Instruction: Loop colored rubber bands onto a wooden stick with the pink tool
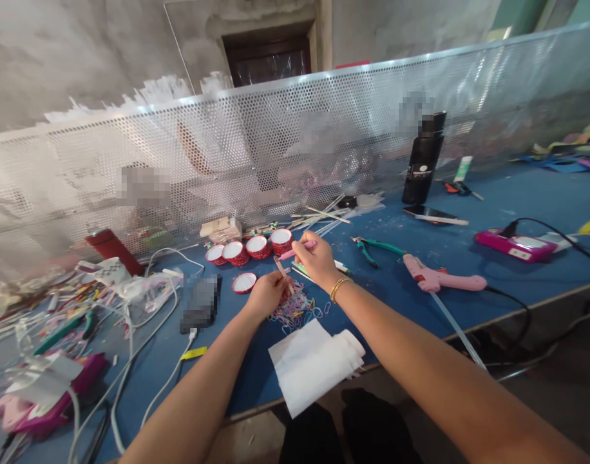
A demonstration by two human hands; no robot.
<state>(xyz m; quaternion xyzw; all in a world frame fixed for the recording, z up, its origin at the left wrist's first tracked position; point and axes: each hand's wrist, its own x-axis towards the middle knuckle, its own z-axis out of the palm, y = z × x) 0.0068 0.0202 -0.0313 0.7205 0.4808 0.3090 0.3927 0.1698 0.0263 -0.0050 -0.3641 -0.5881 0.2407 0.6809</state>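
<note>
My left hand (268, 295) is closed on a thin, flat, tan stick (278, 265), its upper end pointing away from me. In my right hand (317, 261) is a pink pen (299, 249), its tip close to the top of the stick; whether they touch I cannot tell. Below both hands lies a pile of small coloured wire-like loops (297, 308), perhaps paper clips. Just beyond my left hand are a round red piece with a white top (244, 282) and several like it in a row (257, 246).
A white cloth or paper (309, 364) lies at the near edge. To the right are green-handled pliers (382, 246), a pink glue gun (435, 276) and a black bottle (423, 164). A phone (201, 303), cables and clutter fill the left. A perforated metal screen (275, 148) stands behind.
</note>
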